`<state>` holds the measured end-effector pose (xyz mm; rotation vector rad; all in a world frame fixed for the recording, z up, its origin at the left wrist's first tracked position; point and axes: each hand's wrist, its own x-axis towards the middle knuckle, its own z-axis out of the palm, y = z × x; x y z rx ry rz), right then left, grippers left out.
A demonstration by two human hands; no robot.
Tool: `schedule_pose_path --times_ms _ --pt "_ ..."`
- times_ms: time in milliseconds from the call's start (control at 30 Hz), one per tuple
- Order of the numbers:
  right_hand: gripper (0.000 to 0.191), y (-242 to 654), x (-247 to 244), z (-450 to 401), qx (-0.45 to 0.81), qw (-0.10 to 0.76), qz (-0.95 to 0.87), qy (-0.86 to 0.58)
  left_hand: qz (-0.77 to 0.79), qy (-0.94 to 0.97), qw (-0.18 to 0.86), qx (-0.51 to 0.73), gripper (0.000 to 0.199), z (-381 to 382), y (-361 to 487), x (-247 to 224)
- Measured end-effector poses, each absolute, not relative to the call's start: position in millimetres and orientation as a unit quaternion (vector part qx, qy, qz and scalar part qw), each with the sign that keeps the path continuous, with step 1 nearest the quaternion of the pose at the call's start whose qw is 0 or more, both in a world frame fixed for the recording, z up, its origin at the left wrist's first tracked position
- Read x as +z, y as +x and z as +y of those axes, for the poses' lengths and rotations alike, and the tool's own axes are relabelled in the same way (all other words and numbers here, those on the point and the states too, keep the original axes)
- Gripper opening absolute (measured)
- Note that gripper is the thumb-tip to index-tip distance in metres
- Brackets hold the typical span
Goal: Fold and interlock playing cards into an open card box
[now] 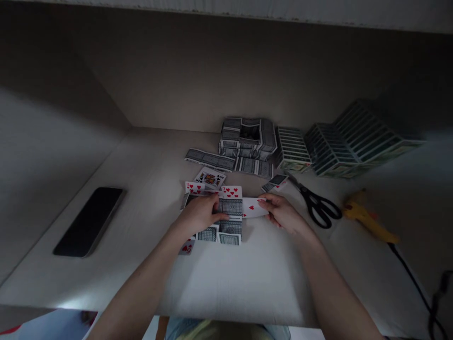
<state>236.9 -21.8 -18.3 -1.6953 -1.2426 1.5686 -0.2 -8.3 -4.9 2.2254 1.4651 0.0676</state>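
The right hand (279, 211) held a white, rectangular paper playing card with red hearts (252, 208) in a narrow grip at the grey-patterned, boxlike paper-card structure (230, 226) on the pale, flat worktop (240, 278), seemingly calling for steady alignment, while the left hand (200, 211) rested atop, its grip unclear.

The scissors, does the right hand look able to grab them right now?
Probably yes. The scissors lie close by on the right hand's outer side, loops uncovered, with nothing seen blocking the way. It holds a heart card, though, so it would likely need to let go first.
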Motion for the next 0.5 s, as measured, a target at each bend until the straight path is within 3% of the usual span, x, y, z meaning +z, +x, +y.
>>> schedule_pose_path --times_ms 500 --pt "0.020 210 -19 -27 0.580 0.267 -0.435 -0.635 0.507 0.832 0.226 0.013 0.033 -9 2 -4"
